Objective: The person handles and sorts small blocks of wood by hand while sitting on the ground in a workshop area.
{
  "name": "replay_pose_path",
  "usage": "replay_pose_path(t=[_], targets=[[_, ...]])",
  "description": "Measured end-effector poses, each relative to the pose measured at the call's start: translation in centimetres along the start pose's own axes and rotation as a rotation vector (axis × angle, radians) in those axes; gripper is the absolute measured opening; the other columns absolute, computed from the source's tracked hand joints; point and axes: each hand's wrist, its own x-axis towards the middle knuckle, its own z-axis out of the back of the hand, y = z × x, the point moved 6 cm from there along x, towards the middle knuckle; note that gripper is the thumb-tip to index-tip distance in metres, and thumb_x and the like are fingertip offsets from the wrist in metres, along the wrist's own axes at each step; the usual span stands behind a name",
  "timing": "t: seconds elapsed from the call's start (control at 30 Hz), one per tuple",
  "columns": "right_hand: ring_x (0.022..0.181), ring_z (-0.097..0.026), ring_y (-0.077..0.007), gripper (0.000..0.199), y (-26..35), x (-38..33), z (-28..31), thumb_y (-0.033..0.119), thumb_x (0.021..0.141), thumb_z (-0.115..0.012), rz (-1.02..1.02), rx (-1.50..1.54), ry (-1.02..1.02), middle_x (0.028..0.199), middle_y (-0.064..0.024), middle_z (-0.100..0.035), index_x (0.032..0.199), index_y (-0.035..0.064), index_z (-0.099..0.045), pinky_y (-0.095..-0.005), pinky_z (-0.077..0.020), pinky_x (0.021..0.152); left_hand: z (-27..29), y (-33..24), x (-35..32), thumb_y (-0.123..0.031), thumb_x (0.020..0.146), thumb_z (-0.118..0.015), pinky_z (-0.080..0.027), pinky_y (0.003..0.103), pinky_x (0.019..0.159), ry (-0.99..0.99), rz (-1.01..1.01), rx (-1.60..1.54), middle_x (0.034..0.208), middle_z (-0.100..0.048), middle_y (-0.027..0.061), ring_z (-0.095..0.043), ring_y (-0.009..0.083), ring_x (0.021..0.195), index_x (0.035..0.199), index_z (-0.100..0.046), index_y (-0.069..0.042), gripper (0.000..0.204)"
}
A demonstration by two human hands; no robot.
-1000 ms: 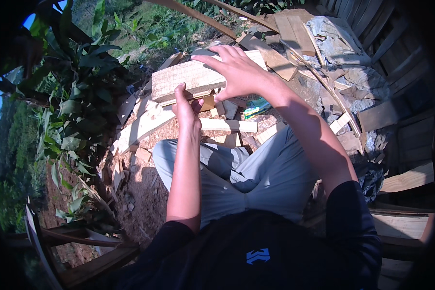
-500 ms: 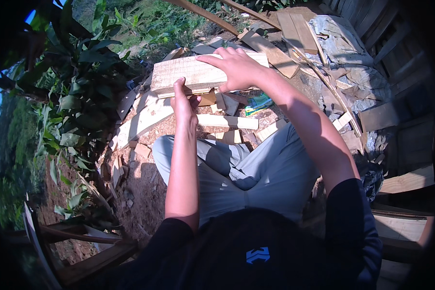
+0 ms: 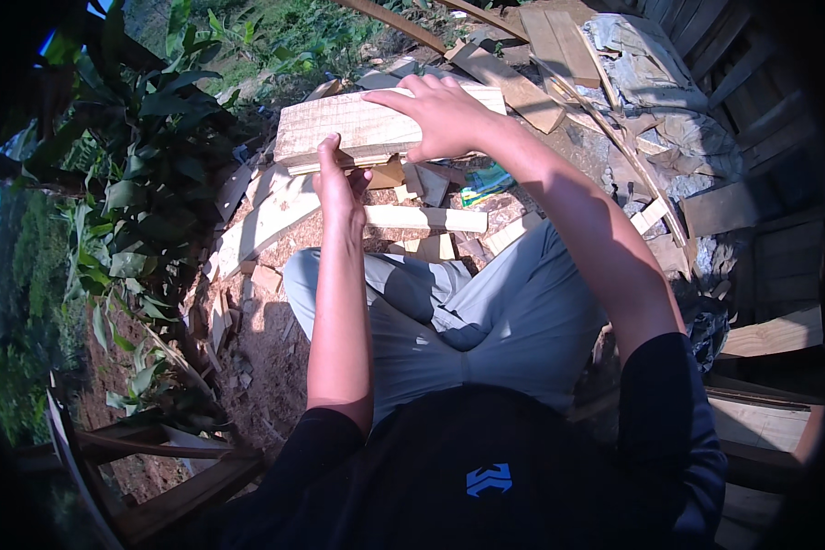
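2 hands hold 1 pale wooden board [image 3: 357, 128] up in front of the person, above the knees and the littered ground. The left hand [image 3: 339, 183] grips its lower edge from beneath, thumb up against the near face and the other fingers curled out of sight behind the wood. The right hand [image 3: 445, 115] lies flat across the board's right half, fingers stretched nearly straight and spread over the top edge, pressing rather than clasping. The board is rectangular, faintly ruled with fine saw marks, and tilts a little down to the left.

Below it the person's grey trousers [image 3: 486, 312] fill the middle of the view, with a dark sleeved top [image 3: 486, 467] at the lower edge. On the dirt just beyond the knees lies a pale wooden strip [image 3: 426, 218], among many small offcuts [image 3: 266, 275]. 1 crumpled green and blue wrapper [image 3: 486, 181] lies to the right of the left hand, its print too small to make out. Longer planks [image 3: 559, 41] are stacked at the top right beside a grey crumpled sack [image 3: 642, 46]. Leafy plants [image 3: 147, 183] crowd the left. The view's rim is black, cutting off a wooden frame [image 3: 156, 477] at the lower left.
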Motion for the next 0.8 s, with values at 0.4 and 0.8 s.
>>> replay_pose_path(t=[0.4,0.8], targets=[[0.126,-0.042,-0.032,0.07,2.4,-6.0,4.3,0.038,0.069,-0.081,0.163,0.018,-0.526,0.133,-0.0146,-0.047,0.133,0.0201,-0.056,-0.0509,-0.0291,0.106,-0.5,1.2,2.3,-0.052,0.086,-0.069,-0.045,0.028,0.061,0.015,0.035,-0.023,0.081,-0.047,0.0006,-0.052,0.0141,0.068,0.089,-0.053,-0.014,0.041],[0.107,-0.057,-0.0394,0.059,-7.1,-36.8,-8.0,0.037,0.084,-0.067,-1.228,0.079,-0.458,0.111,-0.0231,-0.06,0.134,0.0121,-0.05,-0.0499,-0.0467,0.089,-5.9,2.9,2.3,-0.048,0.087,-0.068,-0.046,0.039,0.08,-0.016,-0.125,0.102,0.098,-0.054,0.0082,-0.052,0.0212,0.09,0.091,-0.055,-0.008,0.042]])
